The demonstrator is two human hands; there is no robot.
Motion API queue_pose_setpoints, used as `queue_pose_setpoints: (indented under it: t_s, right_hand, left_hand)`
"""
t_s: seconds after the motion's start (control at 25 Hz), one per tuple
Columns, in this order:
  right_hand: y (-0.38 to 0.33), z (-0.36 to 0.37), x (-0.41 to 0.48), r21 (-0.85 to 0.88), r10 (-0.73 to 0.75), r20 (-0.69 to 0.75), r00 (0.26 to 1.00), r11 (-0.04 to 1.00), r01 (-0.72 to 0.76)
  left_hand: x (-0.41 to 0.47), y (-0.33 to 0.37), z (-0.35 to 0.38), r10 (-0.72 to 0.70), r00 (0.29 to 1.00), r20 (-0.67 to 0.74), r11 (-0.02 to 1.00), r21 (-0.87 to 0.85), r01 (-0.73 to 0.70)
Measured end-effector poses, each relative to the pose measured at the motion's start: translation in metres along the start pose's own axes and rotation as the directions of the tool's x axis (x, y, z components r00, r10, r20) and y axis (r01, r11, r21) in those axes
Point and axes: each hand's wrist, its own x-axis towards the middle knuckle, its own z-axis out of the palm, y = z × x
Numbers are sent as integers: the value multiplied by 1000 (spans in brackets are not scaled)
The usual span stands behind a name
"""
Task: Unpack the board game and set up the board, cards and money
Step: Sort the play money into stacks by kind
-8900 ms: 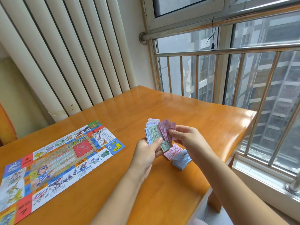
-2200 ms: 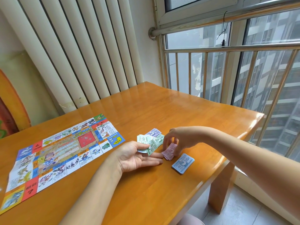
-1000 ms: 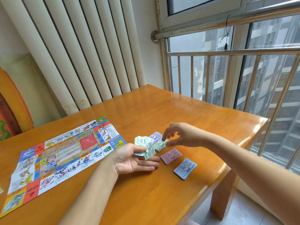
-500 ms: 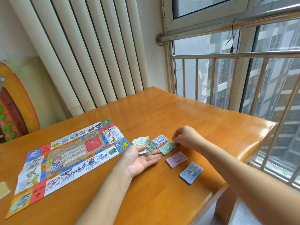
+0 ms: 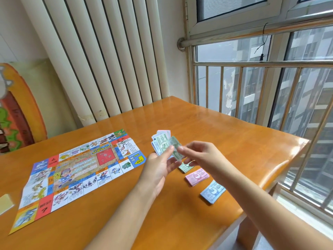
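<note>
The colourful game board (image 5: 79,168) lies unfolded on the left of the wooden table (image 5: 225,134). My left hand (image 5: 158,168) holds up a fanned bundle of play money (image 5: 162,141), green and pale purple notes. My right hand (image 5: 198,156) pinches a green note (image 5: 175,148) at the front of that bundle. On the table below lie three sorted piles in a row: a green pile (image 5: 185,166) partly hidden by my right hand, a pink pile (image 5: 197,176) and a blue pile (image 5: 212,191).
A pale yellow card (image 5: 5,203) sits at the left edge of the table. White vertical blinds (image 5: 100,56) hang behind the table. A window with metal railing (image 5: 252,87) runs along the right. The table's right edge drops off just past the money piles.
My left hand has lifted the bundle off the table. My right hand left the green pile it had just laid down and came back up to the bundle, taking a green note.
</note>
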Motion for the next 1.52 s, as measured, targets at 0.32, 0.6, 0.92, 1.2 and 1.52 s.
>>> queue_pose_setpoints:
  t_s: [0.32, 0.6, 0.92, 1.2, 1.52]
  right_hand:
    - [6, -3, -8, 30, 77, -178, 981, 997, -73]
    - [8, -9, -12, 258, 108, -188, 976, 964, -57]
    - [3, -6, -9, 353, 139, -112, 984, 931, -92]
    - [-9, -24, -7, 446, 38, -48, 998, 895, -13]
    - [-5, -52, 0, 176, 22, 151, 988, 983, -49]
  left_hand:
    - [-12, 3, 8, -85, 989, 122, 978, -181, 107]
    - [-6, -4, -1, -68, 997, -37, 996, -54, 66]
    - [-7, -9, -4, 69, 994, -79, 985, 165, -55]
    - [0, -2, -16, 139, 990, -4, 891, 436, -124]
    - [0, 13, -25, -86, 973, 215, 850, 525, -41]
